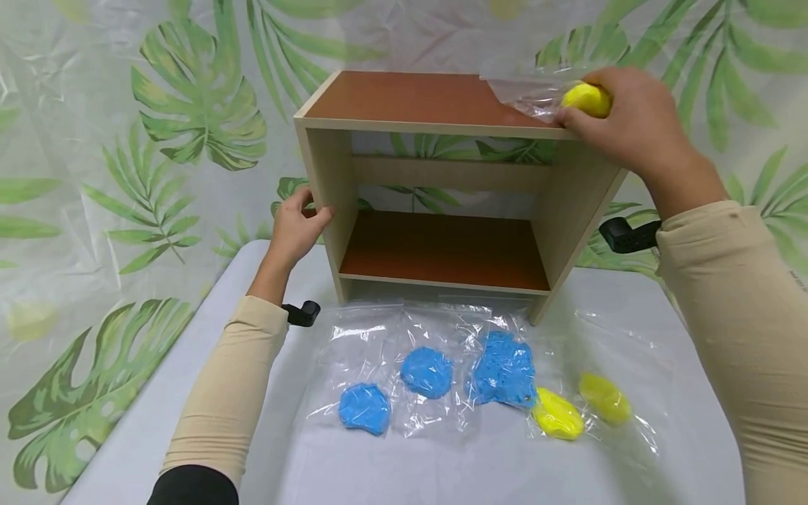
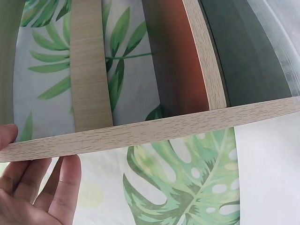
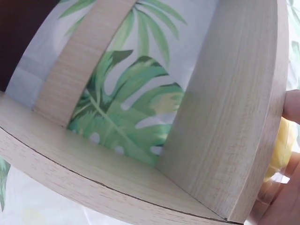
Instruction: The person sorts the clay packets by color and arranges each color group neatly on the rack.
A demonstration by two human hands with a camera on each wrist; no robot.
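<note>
yellow lump in clear bag: 2 o'clock on shelf unit | right hand: fingers pinching lump | left hand: fingers pinching unit's side, 9 o'clock | handling: probably light, soft, bag slippery; grip lump's middle

Leaf-print backdrop — white table
</note>
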